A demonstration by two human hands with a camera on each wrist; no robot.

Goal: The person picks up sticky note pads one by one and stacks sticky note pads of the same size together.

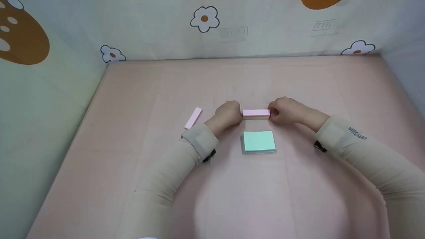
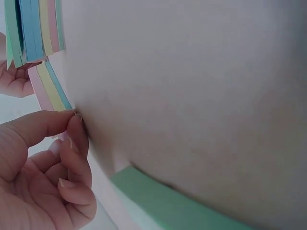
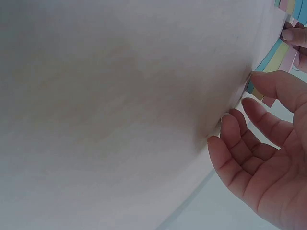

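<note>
A narrow pad of sticky notes, pink over yellow and blue layers, lies crosswise between both hands. My left hand is at its left end; in the left wrist view the thumb and forefinger tips meet at the pad's blue corner, other fingers curled. At the right end, my right hand holds the pad between thumb and forefinger. Its thumb touches the edge in the right wrist view, with the remaining fingers loosely bent beside the table surface. Nearer the body sits a wider mint-topped block of sticky notes, its sides striped in several colours.
A loose pink strip pad lies slanted left of the left hand. A green-sided piece fills the bottom of the left wrist view. The pink-covered table ends at a flower-patterned wall behind and at the sides.
</note>
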